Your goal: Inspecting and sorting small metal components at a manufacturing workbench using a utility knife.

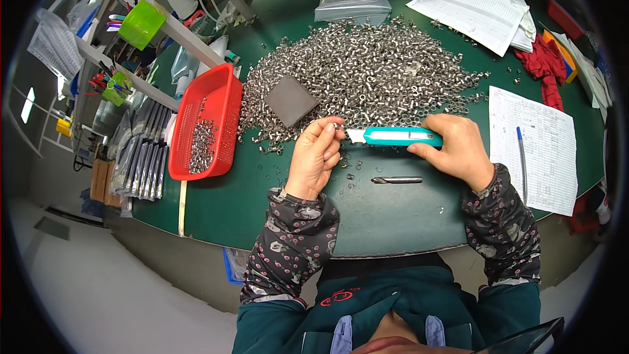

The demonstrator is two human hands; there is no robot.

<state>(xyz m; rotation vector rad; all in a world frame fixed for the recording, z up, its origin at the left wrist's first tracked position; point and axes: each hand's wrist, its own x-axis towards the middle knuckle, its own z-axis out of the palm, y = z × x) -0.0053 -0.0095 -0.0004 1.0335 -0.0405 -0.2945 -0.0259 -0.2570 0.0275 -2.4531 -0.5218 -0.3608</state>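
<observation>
Right hand (458, 146): grip closed around a slim teal-handled utility knife (400, 136), blade leftward, above the green bench (386, 223). Left hand (318, 158): grip pinching a small silver metal ring (336, 127) beside the blade.

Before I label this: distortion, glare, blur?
Head view: fisheye bows the near edge of the green table; head view: glints speckle the metal ring pile; head view: bright patch far left burns out; head view: teal cutter looks sharp, small piece in left hand hard to resolve.
</observation>
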